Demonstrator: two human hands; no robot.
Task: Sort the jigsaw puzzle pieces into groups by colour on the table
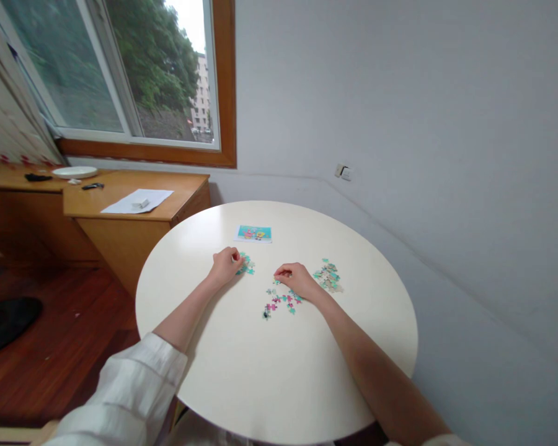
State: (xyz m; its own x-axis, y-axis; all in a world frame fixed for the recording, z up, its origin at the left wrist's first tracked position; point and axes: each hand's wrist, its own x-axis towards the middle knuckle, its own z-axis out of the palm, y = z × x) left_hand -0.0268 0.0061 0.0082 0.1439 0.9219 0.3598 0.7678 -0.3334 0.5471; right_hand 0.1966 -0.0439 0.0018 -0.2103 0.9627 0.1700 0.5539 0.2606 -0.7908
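Observation:
My left hand [225, 265] rests on the round cream table [242, 365], fingers curled on a small cluster of teal puzzle pieces [247, 266]. My right hand [296, 279] lies near the middle, fingertips pinched on a single puzzle piece [279, 274]. Loose teal and pink pieces [281, 302] are scattered just in front of that hand. A heap of teal and grey pieces [328, 277] sits to its right. A small reference picture card [253, 233] lies flat farther back on the table.
A wooden cabinet [134, 217] stands left of the table, bearing a paper sheet [137, 201], a white plate [75, 171] and small dark items. A window [121, 68] is above it. Grey walls close the right side; a dark mat [4, 322] lies on the wooden floor.

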